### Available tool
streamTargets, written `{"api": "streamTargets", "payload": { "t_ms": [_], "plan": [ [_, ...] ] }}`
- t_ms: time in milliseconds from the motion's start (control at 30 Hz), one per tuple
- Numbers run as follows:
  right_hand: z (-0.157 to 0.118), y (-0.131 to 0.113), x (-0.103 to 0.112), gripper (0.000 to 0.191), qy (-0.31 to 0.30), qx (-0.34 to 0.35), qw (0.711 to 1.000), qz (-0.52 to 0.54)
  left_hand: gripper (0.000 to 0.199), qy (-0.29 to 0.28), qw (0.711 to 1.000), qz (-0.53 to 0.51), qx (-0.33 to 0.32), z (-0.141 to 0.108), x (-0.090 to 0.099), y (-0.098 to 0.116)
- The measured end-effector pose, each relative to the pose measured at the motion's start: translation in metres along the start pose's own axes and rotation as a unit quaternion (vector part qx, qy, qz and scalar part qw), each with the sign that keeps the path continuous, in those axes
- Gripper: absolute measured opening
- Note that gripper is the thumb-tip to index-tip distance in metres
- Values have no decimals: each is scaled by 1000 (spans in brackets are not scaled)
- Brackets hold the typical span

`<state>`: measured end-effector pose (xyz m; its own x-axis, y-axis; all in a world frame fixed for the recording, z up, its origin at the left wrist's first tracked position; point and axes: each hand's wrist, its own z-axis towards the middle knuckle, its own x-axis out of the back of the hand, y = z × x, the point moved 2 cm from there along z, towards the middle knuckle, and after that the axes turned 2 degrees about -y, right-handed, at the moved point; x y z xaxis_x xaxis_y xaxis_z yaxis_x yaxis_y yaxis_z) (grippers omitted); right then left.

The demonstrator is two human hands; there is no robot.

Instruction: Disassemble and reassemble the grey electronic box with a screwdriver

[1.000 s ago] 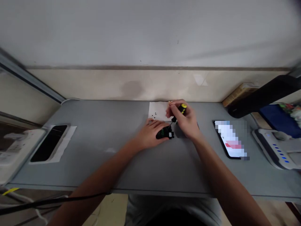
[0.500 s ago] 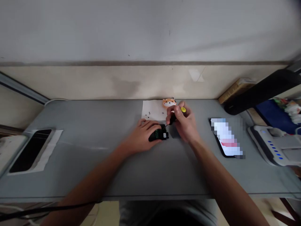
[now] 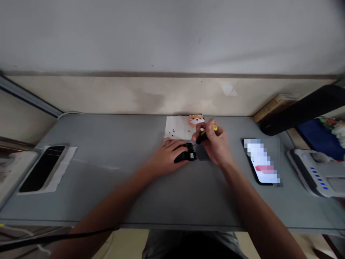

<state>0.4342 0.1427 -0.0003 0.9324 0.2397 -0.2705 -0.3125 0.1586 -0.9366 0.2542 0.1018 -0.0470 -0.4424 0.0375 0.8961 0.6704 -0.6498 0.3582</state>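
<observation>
Black device (image 3: 192,155) with a white label, lying on the grey table (image 3: 140,187) just nearer than a white paper sheet (image 3: 180,124). The left hand (image 3: 168,158) is clamped over the device, fingers across its top and thumb along its near side. The right hand (image 3: 217,144) is closed around a black-and-yellow screwdriver (image 3: 201,137), held tilted, its shaft directed into the device's exposed inner structure; whether the tip is seated cannot be told. The sheet, serving as a tray, bears several small dark screw-like pieces (image 3: 173,130) and, at its far right corner, an orange-and-white animal-face trinket (image 3: 196,121).
</observation>
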Motion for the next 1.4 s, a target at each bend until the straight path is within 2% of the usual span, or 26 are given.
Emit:
{"api": "streamTargets", "payload": {
  "t_ms": [133,300,400,567,667,833,1100,1267,1333,1400],
  "plan": [
    [1,-1,2,58,10,21,998,-53,31,9,1000,13,-20,-2,1,0],
    [4,-5,-4,57,-8,-14,1000,7,31,11,999,18,-24,-3,4,-2],
    [3,-5,-2,51,-12,-11,999,28,30,7,999,16,-30,-3,5,-3],
    [2,1,4,61,5,-3,1000,-26,30,6,999,18,-36,-3,6,-3],
    [3,-2,3,59,10,14,999,-42,31,3,999,24,-36,-4,5,-4],
    [5,-6,0,51,-8,-17,1000,-14,29,-14,1000,16,-16,-4,6,-6],
    [-1,0,-1,57,14,25,998,-47,28,-4,1000,2,-27,-3,5,-6],
    [3,-2,-3,53,18,-25,1000,3,28,-3,1000,-1,-27,-4,4,-7],
    [3,-2,-1,47,18,-23,1000,6,29,-4,1000,-4,-28,-4,4,-7],
    [2,-1,1,50,9,-16,1000,10,28,-6,1000,-7,-24,-5,4,-6]
  ]
}}
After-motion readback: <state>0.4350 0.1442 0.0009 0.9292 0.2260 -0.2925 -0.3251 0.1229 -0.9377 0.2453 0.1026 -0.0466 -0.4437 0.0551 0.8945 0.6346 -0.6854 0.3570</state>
